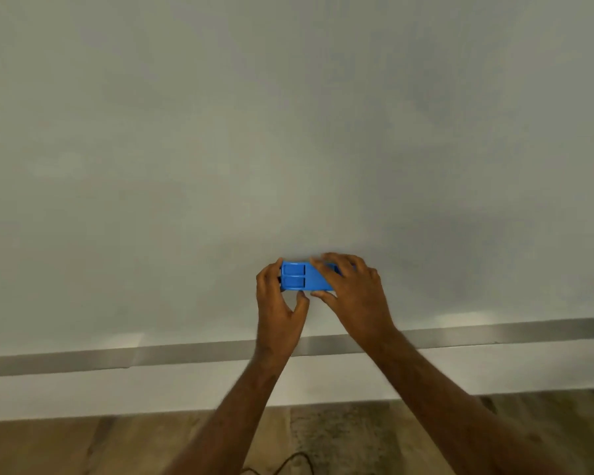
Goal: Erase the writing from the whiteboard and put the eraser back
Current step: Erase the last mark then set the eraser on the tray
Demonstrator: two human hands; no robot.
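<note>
Filling most of the head view: a pale grey whiteboard [288,132], bare of legible writing, only faint smudgy shading toward the lower right. Below it, a metal ledge [83,359] running the full width and tilted slightly up to the right, partly hidden behind both wrists. Under that, a white strip of wall, then wood-look floor [48,447] along the bottom edge, with a dark cable [288,462] cut off by the frame. Low on the board, just above the ledge but apart from it: a blue eraser [300,277], lying horizontal, flat against the surface, ribbed plastic back facing out. Left hand [278,303] at the eraser's left end, fingers curled over that end and thumb tip up against the lower edge, closed around it. Right hand [354,289] spread over the right half, fingers draped across the top edge and thumb under the bottom edge, clamped on the eraser and hiding its right end altogether. Felt side pressed to the board, out of sight. Fingertips of the right hand slightly blurred. Both forearms bare, rising from the bottom of the frame, elbows cut off.
</note>
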